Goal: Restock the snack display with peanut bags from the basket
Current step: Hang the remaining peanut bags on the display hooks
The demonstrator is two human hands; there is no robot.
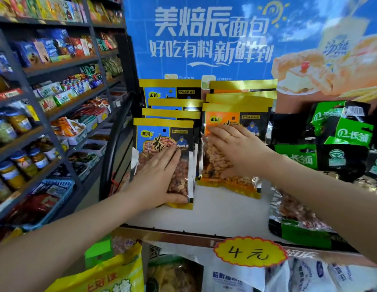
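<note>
Both flat: left hand (pixel 160 175) on blue bag (pixel 162 144) (right hand (pixel 232 148) on orange bag (pixel 232 178)).

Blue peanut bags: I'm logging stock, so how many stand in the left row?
4. The front bag is under the left hand; three more stand stepped behind it, only their tops showing. Others may be hidden.

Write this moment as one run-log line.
left hand flat on front blue-and-yellow plastic peanut bag | right hand flat on front orange-and-yellow plastic peanut bag | both rows upright on white shelf
</note>
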